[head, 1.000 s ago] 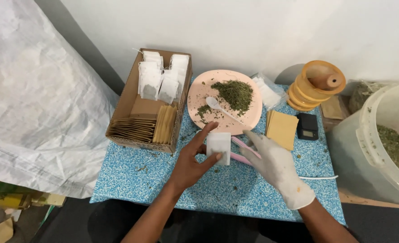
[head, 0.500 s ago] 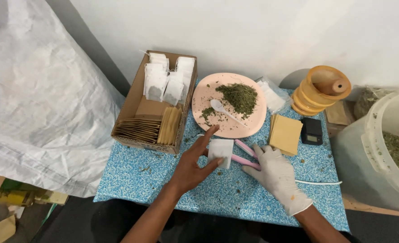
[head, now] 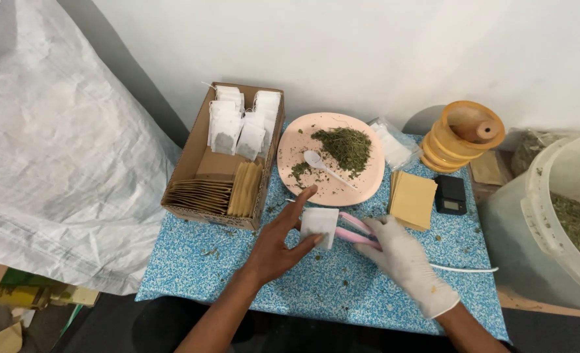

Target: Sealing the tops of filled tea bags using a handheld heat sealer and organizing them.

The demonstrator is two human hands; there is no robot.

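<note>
At mid-frame I judge I'm sealing: my left hand [head: 273, 252] fingers pinch the white tea bag [head: 320, 225] above the table [head: 238, 274], my gloved right hand [head: 404, 261] grips the pink sealer [head: 354, 230]; next calls for aligning the bag's open edge.

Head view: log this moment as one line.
left hand: holds white tea bag | right hand: gloved, on pink sealer | pink plate: dried herbs, white spoon
</note>
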